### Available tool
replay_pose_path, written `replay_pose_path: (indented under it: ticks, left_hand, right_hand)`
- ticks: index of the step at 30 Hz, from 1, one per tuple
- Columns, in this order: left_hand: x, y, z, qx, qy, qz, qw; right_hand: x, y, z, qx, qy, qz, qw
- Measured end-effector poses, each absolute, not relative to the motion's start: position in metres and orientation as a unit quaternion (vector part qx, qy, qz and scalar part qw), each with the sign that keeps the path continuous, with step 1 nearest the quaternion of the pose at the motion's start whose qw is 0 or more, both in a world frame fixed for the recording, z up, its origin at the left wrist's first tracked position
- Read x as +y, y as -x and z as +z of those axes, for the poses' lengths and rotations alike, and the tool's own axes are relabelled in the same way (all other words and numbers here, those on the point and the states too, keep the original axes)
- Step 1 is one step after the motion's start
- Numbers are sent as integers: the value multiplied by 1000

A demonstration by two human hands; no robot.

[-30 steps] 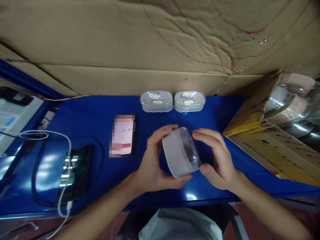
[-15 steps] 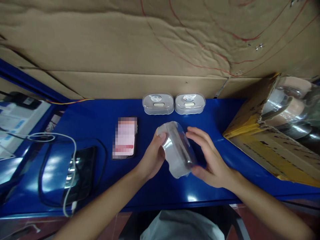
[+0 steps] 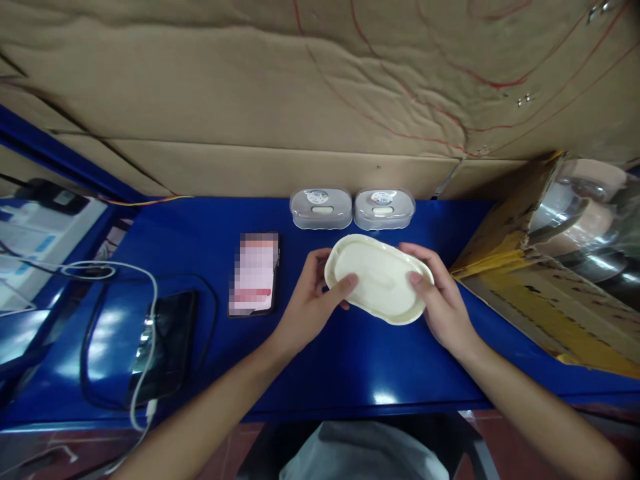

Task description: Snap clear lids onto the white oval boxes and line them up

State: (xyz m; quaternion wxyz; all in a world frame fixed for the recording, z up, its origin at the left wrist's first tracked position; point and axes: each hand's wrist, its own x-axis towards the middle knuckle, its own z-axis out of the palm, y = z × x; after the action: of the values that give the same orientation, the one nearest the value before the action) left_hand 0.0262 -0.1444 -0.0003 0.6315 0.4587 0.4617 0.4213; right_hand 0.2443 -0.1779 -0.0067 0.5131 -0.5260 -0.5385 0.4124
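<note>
Between my two hands, above the desk, is an oval plastic box [image 3: 383, 263], its cream-coloured face with a raised rim turned up toward me. My left hand [image 3: 314, 303] grips its left end, thumb pressed on the cream face and fingers behind. The opposite end is held by my right hand [image 3: 445, 310] in the same way. Whether the clear cover is on the hidden side cannot be made out. Just beyond stand two similar boxes side by side, a left box [image 3: 306, 212] and a right box [image 3: 400, 210], with clear covers and round stickers.
A phone with a lit, blurred screen [image 3: 255, 273] lies left of my hands on the blue desk [image 3: 320, 373]. Farther left are a dark device [image 3: 173, 347], a white cable [image 3: 153, 320] and a power strip [image 3: 30, 240]. An open cardboard box [image 3: 530, 300] of plastic-wrapped items stands at right.
The box has been turned over from its clear side to its cream face. My right hand has closed onto its right end; my left hand has shifted its hold.
</note>
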Motion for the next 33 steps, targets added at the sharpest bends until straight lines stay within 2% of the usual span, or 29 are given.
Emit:
replay_pose_path:
  ticks: [6, 13, 22, 28, 33]
  left_hand:
    - [-143, -26, -12, 451, -487, 415, 622]
    - [-146, -30, -25, 429, -484, 436, 626]
    - [-149, -33, -24, 452, -448, 451, 625]
    - [-149, -36, -28, 461, -462, 492, 576]
    - [-146, -32, -27, 475, -519, 463, 539]
  right_hand:
    - [-182, -242, -5, -606, 532, 372, 459]
    - [-188, -235, -10, -716, 510, 243, 410]
    - [-193, -228, -17, -742, 496, 218, 395]
    - [-200, -220, -17, -757, 485, 200, 389]
    - [-200, -221, -11, -748, 492, 195, 400]
